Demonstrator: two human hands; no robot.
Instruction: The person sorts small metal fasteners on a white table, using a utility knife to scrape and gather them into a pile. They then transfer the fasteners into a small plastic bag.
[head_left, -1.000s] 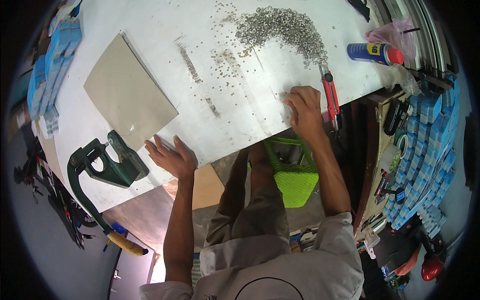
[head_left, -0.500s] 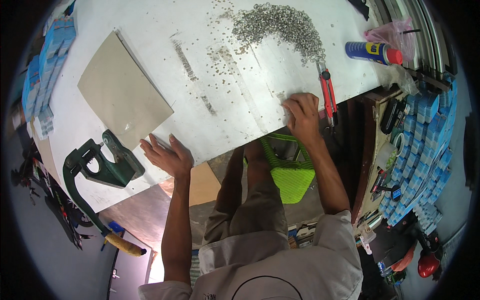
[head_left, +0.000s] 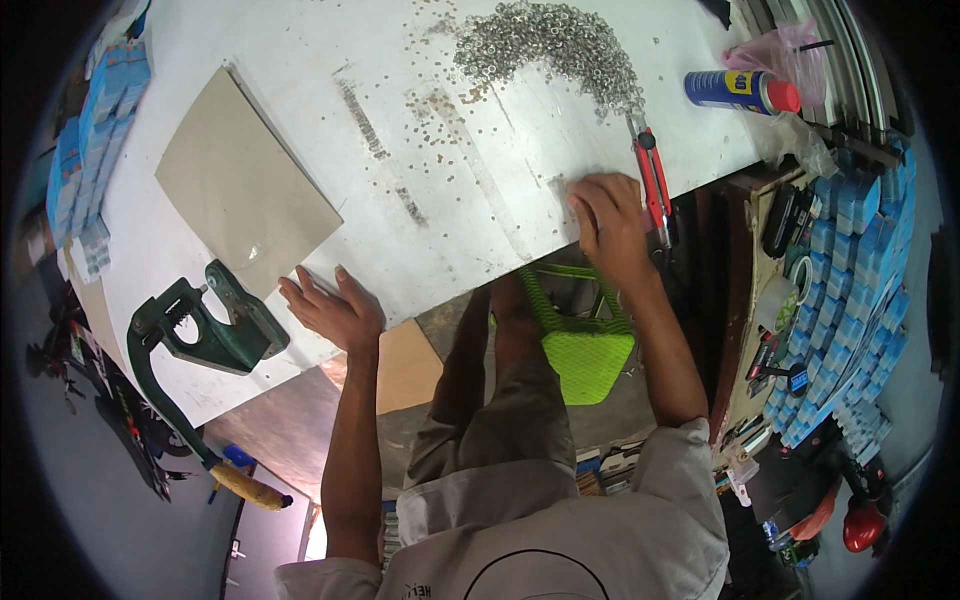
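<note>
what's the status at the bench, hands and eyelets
Left hand flat on white table, empty. Right hand fingers down on table by red pliers. Eyelet pile beyond, untouched.

Counting what's on the white table (head_left: 300, 90): one grey card sheet (head_left: 243, 190) at 10 o'clock, one green hand press (head_left: 205, 330) at 8, one spray can (head_left: 742, 91) and one red cutter (head_left: 652, 185) around 2. One big heap of tiny metal eyelets (head_left: 550, 40) at 12, way too many to count. Two hands: left hand (head_left: 330, 308), right hand (head_left: 607, 215).

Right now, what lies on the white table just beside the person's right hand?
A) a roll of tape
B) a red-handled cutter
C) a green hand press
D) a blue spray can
B: the red-handled cutter lies right next to the right hand near the edge of the white table, while the green hand press sits by the left hand.
</note>
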